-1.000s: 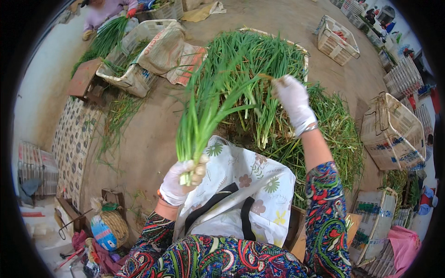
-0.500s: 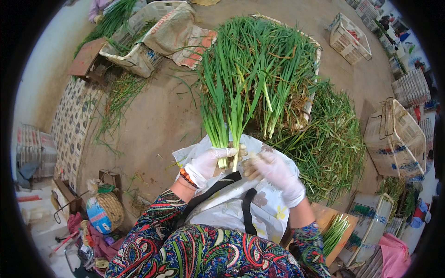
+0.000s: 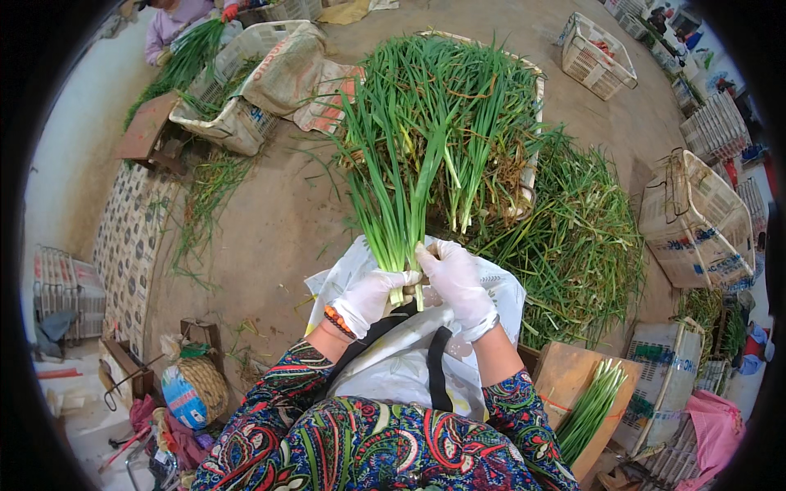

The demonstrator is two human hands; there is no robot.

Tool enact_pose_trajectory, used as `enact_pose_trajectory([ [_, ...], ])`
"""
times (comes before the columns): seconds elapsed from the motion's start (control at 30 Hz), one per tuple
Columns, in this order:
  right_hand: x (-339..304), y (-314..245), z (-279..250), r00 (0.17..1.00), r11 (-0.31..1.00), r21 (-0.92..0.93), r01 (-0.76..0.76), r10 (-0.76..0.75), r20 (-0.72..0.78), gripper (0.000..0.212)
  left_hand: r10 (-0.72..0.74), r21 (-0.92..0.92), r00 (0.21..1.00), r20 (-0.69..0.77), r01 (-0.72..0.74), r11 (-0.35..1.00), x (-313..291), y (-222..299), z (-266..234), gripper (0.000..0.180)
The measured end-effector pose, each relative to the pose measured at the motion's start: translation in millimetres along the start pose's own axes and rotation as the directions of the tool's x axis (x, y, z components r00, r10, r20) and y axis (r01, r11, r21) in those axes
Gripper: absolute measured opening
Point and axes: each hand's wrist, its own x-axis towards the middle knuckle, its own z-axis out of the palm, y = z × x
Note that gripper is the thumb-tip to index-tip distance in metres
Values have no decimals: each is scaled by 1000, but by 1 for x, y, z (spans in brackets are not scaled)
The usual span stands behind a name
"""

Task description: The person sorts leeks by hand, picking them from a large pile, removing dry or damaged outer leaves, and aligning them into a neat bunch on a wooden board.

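Hands in white gloves meet at the base of a bunch of green onions in the head view, the only view there is. The left hand is wrapped shut around the pale lower stalks, fingers curled over them from the left. The right hand presses against the same stalks from the right, fingers bent and touching the bunch; whether it fully grips or only steadies it I cannot tell. The two hands touch each other around the stalks. The bunch stands upright from the hands, its long green leaves fanning away from the person.

Just below the hands lies a white flowered apron over the person's lap, with black straps crossing it. Both forearms wear bright patterned sleeves, and an orange bead bracelet sits at the left wrist.

Beyond the hands, a heap of green onions fills a flat tray, and to the right of the hands a loose pile of trimmed leaves spreads over the ground. Near the right elbow, a wooden board carries a tidy bundle of onions. Further right stand white plastic crates. Well to the left of the left hand, another crate lined with sacks holds greens, and a second person sits beyond it. A small woven basket rests near the left elbow
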Motion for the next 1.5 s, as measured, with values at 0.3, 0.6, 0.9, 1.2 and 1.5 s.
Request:
enact_pose_trajectory([
  [0.3,-33,-14,-8,992,944,325,58,-19,-124,24,6,-274,988,151,36,961,-2,0,13,29],
  [0.6,-77,-13,-30,858,867,347,358,-160,-488,20,47,-428,988,150,22,904,-7,17,29,22],
  [0.9,-48,62,-167,842,676,-552,-489,200,-501,35,303,-728,797,523,233,644,-45,72,20,36],
  [1.2,74,-25,-57,834,635,-762,128,-484,-264,34,581,-700,518,627,48,713,-69,127,47,14],
  [1.5,45,-79,-93,998,976,213,47,-53,25,40,227,-731,969,96,-86,677,-25,74,-14,16],
])
